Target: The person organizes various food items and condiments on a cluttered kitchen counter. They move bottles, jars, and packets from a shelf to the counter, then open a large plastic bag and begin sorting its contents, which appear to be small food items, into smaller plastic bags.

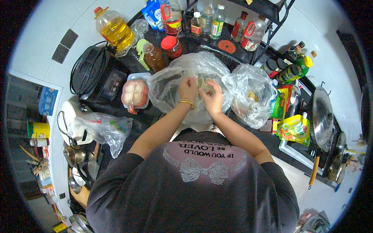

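Observation:
A large clear plastic bag [189, 62] lies spread wide on the dark counter in front of me. My left hand [188, 89] is over it with fingers curled in; whether they pinch anything is hidden. Beside it, my right hand [213, 99] curves thumb and fingers around a pale, thin, folded piece [208, 86]. Another pale piece [200, 82] shows between the two hands; its kind is too unclear to name. Touching the bag on the right is a second clear plastic bag [250, 96], bunched up, with something yellowish inside.
Left stand a lidded pink container [135, 93], a black electric cooker [99, 78] and a thin plastic bag [107, 128]. Behind are an oil jug [116, 32], a red-lidded jar [172, 48] and several bottles. Right are a spouted pouch [294, 129] and a lidded wok [322, 116].

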A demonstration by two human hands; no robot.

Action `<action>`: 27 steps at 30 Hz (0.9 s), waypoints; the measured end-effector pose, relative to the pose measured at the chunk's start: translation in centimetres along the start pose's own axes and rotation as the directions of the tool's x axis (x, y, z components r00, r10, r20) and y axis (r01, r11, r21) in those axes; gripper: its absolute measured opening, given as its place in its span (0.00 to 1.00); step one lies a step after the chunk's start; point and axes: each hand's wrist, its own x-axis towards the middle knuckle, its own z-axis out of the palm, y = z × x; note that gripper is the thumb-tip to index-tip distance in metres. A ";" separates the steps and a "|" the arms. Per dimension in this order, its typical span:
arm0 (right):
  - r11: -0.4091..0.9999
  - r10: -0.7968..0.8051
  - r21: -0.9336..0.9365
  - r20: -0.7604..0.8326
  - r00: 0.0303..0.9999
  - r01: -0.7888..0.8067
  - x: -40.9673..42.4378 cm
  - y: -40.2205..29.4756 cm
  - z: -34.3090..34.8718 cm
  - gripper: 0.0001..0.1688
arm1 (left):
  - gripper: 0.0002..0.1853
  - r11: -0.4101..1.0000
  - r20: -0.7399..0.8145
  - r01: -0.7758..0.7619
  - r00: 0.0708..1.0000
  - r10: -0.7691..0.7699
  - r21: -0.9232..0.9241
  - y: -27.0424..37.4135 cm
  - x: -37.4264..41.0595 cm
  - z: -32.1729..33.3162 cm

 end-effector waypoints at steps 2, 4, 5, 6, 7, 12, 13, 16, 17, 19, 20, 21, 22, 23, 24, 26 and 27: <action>1.000 0.018 0.009 0.015 1.000 -0.019 -0.1 -0.1 0.1 0.23 | 0.14 0.999 0.069 0.014 0.998 -0.012 -0.035 -0.3 -0.1 0.1; 0.997 0.065 0.038 0.041 0.997 -0.067 -0.5 -0.5 0.1 0.23 | 0.14 0.999 0.067 0.022 0.998 -0.020 -0.041 -0.7 0.0 0.3; 0.998 0.053 0.027 0.032 0.998 -0.054 -0.5 -0.2 0.2 0.23 | 0.15 0.999 0.066 0.026 0.998 -0.023 -0.044 -1.0 0.0 0.4; 0.999 0.041 0.017 0.024 0.999 -0.041 -0.6 0.2 0.3 0.23 | 0.15 0.999 0.055 0.025 0.998 -0.023 -0.038 -1.4 0.2 0.5; 1.000 0.029 0.006 0.015 0.999 -0.029 -0.6 0.6 0.4 0.23 | 0.15 0.999 0.043 0.024 0.999 -0.023 -0.033 -1.7 0.3 0.6; 0.968 0.143 0.205 0.023 0.990 -0.144 -0.8 1.9 -0.2 0.21 | 0.16 0.999 0.026 0.049 0.998 -0.049 -0.017 0.2 0.3 -0.9; 0.951 0.173 0.256 0.028 0.984 -0.175 -0.9 2.1 -0.4 0.20 | 0.16 0.998 0.030 0.052 0.998 -0.051 -0.021 -1.1 1.0 -0.9; 0.979 0.137 0.154 -0.013 0.990 -0.134 -1.2 1.4 -1.0 0.20 | 0.15 0.999 -0.047 -0.048 0.998 0.048 0.014 -1.0 0.6 -1.1; 0.989 0.126 0.081 -0.026 0.992 -0.124 -1.3 1.2 -1.1 0.20 | 0.15 0.995 -0.086 -0.098 0.991 0.100 0.036 -0.2 0.0 -1.3; 0.986 0.139 0.094 0.019 0.990 -0.140 -1.2 1.6 -0.9 0.22 | 0.15 0.992 -0.050 -0.069 0.996 0.074 0.105 0.8 -0.5 -1.7; 0.984 0.145 0.100 0.042 0.989 -0.148 -1.2 1.8 -0.7 0.23 | 0.15 0.989 -0.033 -0.055 0.998 0.061 0.140 1.0 -0.7 -1.8; 0.984 0.141 0.106 0.055 0.988 -0.146 -1.4 1.8 -0.4 0.23 | 0.15 0.991 -0.040 -0.022 0.999 0.027 0.135 1.0 -0.9 -1.7; 0.983 0.138 0.112 0.068 0.988 -0.145 -1.5 1.7 0.1 0.23 | 0.15 0.991 -0.047 0.012 0.999 -0.006 0.131 0.8 -1.1 -1.3; 0.983 0.135 0.117 0.080 0.988 -0.143 -1.6 1.7 0.3 0.23 | 0.15 0.991 -0.053 0.046 0.998 -0.039 0.126 0.7 -1.2 -1.1; 0.980 0.147 0.120 0.082 0.986 -0.156 -1.6 1.8 0.4 0.23 | 0.15 0.989 -0.054 0.044 0.998 -0.037 0.139 0.6 -1.3 -1.0; 0.975 0.172 0.127 0.084 0.981 -0.182 -1.7 2.0 0.6 0.23 | 0.16 0.986 -0.055 0.040 0.998 -0.032 0.165 0.5 -1.4 -0.9; 0.976 0.182 0.115 0.050 0.982 -0.187 -1.7 2.5 0.5 0.23 | 0.16 0.987 -0.078 0.042 0.996 -0.030 0.154 0.2 -1.3 -1.0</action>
